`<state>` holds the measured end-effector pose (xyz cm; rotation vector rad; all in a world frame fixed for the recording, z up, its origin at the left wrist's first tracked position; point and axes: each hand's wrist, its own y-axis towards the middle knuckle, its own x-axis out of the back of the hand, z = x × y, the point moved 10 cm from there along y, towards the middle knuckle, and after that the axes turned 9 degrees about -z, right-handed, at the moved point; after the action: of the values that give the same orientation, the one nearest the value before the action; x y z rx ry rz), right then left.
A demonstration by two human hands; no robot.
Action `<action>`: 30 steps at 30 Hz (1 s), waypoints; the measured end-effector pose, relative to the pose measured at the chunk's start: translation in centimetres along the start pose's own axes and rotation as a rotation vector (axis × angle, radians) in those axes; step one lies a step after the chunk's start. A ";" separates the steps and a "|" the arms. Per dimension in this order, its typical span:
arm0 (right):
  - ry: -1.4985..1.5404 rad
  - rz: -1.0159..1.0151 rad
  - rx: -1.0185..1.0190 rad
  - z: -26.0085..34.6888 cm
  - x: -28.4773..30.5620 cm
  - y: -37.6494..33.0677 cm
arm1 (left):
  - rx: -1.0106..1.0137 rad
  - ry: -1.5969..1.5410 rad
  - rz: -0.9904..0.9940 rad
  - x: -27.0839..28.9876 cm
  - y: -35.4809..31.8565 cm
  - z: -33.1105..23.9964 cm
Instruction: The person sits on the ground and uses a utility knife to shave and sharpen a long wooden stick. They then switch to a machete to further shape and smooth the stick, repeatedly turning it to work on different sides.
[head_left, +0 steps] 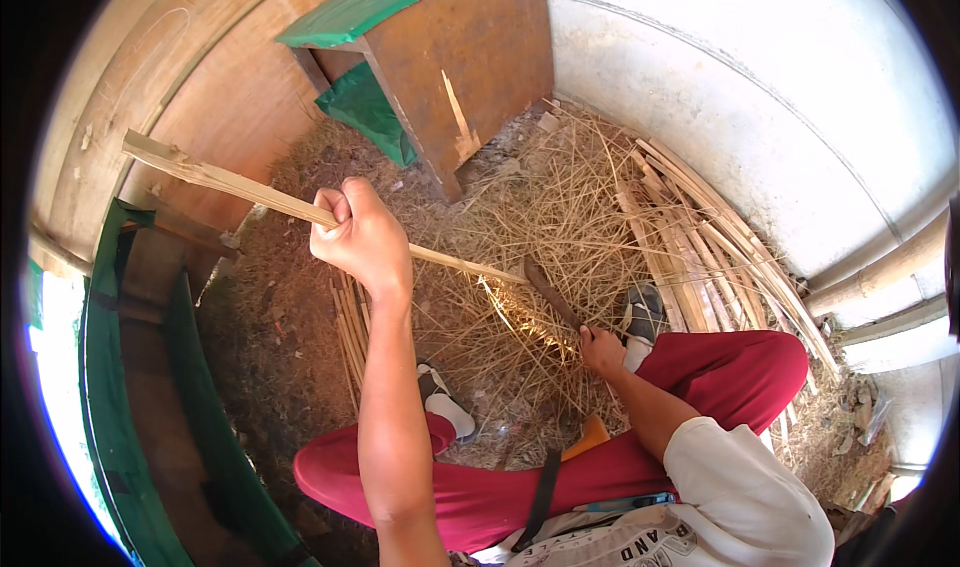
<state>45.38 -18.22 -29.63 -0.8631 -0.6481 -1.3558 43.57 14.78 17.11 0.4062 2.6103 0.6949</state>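
A long, pale split bamboo strip (235,185) slants across the view from upper left down toward the middle. My left hand (362,237) is wrapped round it in a fist, with the arm stretched forward. In my right hand (602,352), near my right knee, is the handle of a dark curved knife (550,292). Its blade points away from me, and its tip meets or overlaps the strip's lower end; whether they touch I cannot tell. Thin shavings (545,342) catch the sunlight under the blade.
Straw-like shavings (590,197) cover the ground. Split bamboo strips (700,257) lie stacked at right, with a smaller bundle (350,332) beside my left forearm. A wooden cabinet (470,62) with a green cover stands ahead. Green-edged boards (200,367) are at left, a pale wall (740,97) at right.
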 end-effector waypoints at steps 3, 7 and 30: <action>0.160 0.093 -0.056 0.7 0.4 0.5 | -0.001 -0.006 0.002 0.6 0.1 0.1; 0.191 -0.029 -0.004 3.9 2.7 -0.2 | -0.017 0.035 -0.038 1.3 0.4 0.0; -0.128 0.200 0.120 -0.1 -1.6 -2.6 | 0.085 -0.052 -0.048 3.1 0.9 0.5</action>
<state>42.58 -17.43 -30.65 -0.8977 -0.7151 -1.0775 41.25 16.87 16.26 0.3806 2.5977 0.5523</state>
